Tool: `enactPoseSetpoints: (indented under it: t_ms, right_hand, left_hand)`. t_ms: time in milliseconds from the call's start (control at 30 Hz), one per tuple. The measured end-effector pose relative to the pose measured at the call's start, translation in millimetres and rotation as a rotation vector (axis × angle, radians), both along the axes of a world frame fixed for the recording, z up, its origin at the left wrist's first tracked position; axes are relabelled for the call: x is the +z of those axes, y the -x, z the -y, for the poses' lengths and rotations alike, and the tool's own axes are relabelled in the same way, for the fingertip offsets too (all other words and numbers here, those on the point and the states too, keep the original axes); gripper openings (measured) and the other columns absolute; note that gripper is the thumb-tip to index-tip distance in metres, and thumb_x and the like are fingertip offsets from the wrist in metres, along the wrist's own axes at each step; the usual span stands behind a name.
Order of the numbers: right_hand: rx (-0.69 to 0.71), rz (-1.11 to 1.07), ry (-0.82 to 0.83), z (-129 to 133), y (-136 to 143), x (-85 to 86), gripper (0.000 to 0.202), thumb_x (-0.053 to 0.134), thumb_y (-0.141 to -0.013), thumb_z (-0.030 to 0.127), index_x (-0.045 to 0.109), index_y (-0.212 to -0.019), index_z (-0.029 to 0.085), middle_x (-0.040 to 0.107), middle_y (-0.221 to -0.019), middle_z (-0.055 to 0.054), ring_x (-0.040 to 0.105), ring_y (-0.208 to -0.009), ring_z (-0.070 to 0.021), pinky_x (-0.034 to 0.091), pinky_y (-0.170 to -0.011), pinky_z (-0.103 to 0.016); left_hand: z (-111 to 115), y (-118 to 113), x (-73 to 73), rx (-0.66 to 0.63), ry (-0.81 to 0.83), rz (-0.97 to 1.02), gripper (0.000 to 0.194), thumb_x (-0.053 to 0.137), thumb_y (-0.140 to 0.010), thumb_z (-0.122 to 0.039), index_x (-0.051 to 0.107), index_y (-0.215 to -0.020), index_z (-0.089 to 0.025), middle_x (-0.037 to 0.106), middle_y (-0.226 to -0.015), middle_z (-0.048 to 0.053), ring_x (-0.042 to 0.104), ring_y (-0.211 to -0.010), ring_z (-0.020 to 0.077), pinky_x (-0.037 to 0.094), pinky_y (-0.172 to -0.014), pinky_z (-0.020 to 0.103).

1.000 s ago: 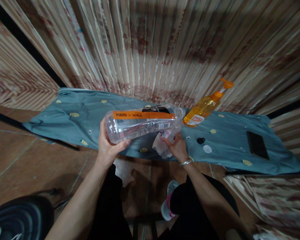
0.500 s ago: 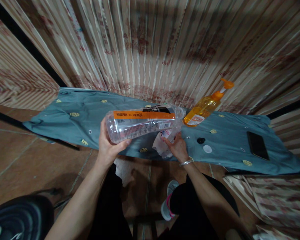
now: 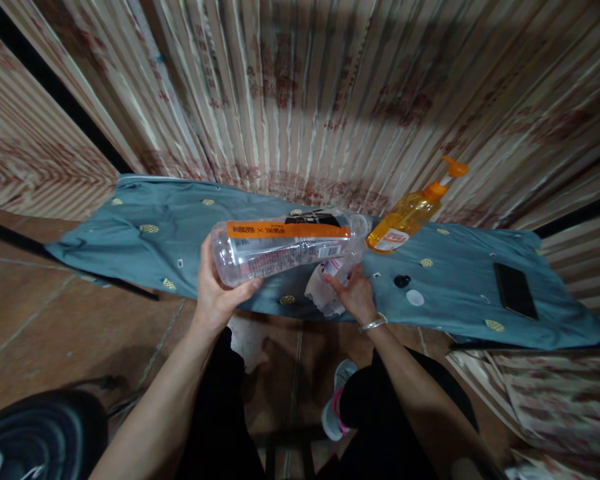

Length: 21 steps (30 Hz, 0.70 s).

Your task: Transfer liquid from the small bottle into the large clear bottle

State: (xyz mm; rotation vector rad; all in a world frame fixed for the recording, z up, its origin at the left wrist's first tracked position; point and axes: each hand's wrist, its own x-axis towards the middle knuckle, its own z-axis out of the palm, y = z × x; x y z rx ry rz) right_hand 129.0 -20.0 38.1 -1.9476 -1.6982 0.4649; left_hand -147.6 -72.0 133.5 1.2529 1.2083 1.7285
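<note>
My left hand (image 3: 220, 287) is closed around the base end of a large clear plastic bottle (image 3: 285, 250) with an orange band and printed label. It lies nearly level, its uncapped neck pointing right. Below that neck, my right hand (image 3: 355, 293) grips a smaller translucent plastic bottle (image 3: 323, 290) with a part-hidden label and a wavy lower edge. This one is tilted, its upper end close under the big bottle's neck; whether they touch I cannot tell. Just right of the necks stands a pump bottle (image 3: 405, 220) of yellow-orange liquid.
A teal cloth with pineapple prints (image 3: 155, 240) covers the narrow table. A small black cap (image 3: 403, 281), a white disc (image 3: 415, 298) and a dark phone (image 3: 515, 291) lie on its right part. Pleated curtains (image 3: 305, 100) hang behind; a black round seat (image 3: 40, 433) is at lower left.
</note>
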Motion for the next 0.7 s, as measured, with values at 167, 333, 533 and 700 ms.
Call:
enactPoseSetpoints:
  t_ms: [167,333,533,700]
  right_hand:
    - [0.016,0.010,-0.015,0.4,-0.6,-0.5,0.077,0.058,-0.088,0.072,0.054,-0.127,0.006,0.076,-0.102,-0.023,0.075,-0.094,-0.0390,0.057,-0.079,-0.045]
    - [0.016,0.020,-0.006,-0.6,-1.4,-1.9,0.076,0.059,-0.087,0.072,0.055,-0.127,0.008,0.076,-0.102,-0.023,0.075,-0.096,-0.0398,0.057,-0.081,-0.047]
    - [0.018,0.020,-0.015,0.3,0.0,-1.0,0.073,0.063,-0.088,0.067,0.055,-0.126,0.005,0.075,-0.098,-0.022,0.076,-0.093,-0.0376,0.056,-0.078,-0.042]
    - [0.027,0.019,-0.041,0.5,-1.3,-2.5,0.070,0.067,-0.087,0.063,0.055,-0.128,0.008,0.076,-0.100,-0.020,0.076,-0.091,-0.0360,0.056,-0.074,-0.039]
  left_hand:
    - [0.2,-0.8,1.0,-0.003,0.004,0.012,0.105,0.099,-0.050,-0.048,0.052,-0.140,-0.020,0.060,-0.143,0.018,0.058,-0.138,0.0427,0.051,-0.115,0.059]
    - [0.1,0.1,-0.4,-0.011,-0.003,0.010,0.104,0.099,-0.050,-0.048,0.054,-0.139,-0.021,0.062,-0.141,0.017,0.059,-0.136,0.0415,0.053,-0.112,0.057]
    - [0.1,0.2,0.6,-0.003,0.023,0.020,0.107,0.100,-0.048,-0.046,0.053,-0.141,-0.020,0.059,-0.144,0.018,0.058,-0.136,0.0419,0.049,-0.116,0.059]
    - [0.3,0.0,0.6,-0.001,0.016,0.015,0.101,0.100,-0.049,-0.047,0.055,-0.136,-0.021,0.064,-0.136,0.016,0.062,-0.131,0.0400,0.057,-0.107,0.055]
